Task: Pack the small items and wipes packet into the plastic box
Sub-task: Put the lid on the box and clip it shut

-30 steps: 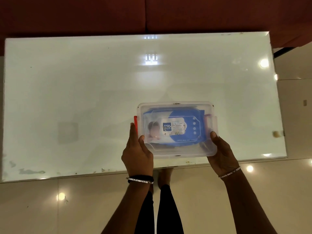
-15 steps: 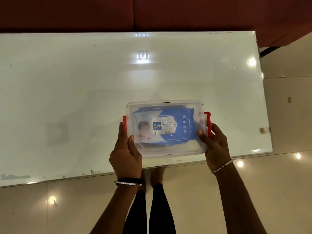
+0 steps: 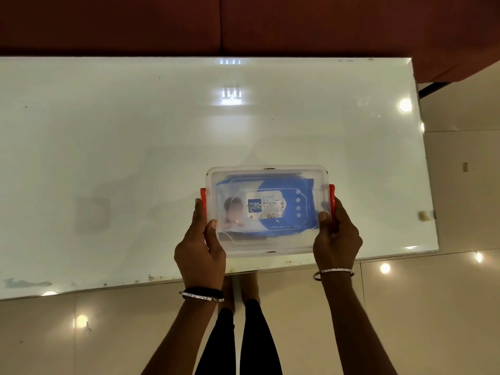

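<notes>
1. The box sits at lower centre of the frame, at the tabletop's near edge, lid on; the wipes packet shows through it.
2. The left hand and right hand grasp opposite ends, thumbs on the lid, probably to press the red latches shut.
3. Small items cannot be made out.

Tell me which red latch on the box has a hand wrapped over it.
The right latch: the right hand covers its lower part, thumb on the lid. The left latch shows whole, the left hand beside it.
</notes>
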Demonstrator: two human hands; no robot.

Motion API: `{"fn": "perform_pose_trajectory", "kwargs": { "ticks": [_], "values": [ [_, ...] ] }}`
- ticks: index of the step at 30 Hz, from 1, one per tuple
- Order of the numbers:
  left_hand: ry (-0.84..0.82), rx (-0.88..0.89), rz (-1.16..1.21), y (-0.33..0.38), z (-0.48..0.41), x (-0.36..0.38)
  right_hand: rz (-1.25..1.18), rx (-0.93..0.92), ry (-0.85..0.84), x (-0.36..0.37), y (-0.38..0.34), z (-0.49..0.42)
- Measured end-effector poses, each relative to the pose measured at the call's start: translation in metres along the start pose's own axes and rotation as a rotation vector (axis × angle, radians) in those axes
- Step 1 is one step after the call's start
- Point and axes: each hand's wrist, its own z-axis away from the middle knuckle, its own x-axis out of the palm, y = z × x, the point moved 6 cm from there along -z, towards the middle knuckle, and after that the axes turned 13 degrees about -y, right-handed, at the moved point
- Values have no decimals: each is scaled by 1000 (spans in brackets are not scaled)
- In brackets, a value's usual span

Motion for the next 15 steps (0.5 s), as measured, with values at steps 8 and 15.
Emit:
{"fn": "perform_pose_trajectory", "kwargs": {
  "ticks": [8,15],
  "values": [
    [169,16,40,0,-44,-40,-86,-70,-36,25,-50,-23],
    [202,19,15,-4,-93,-51,-73,-124,-104,55,-80,-68]
  ]
}}
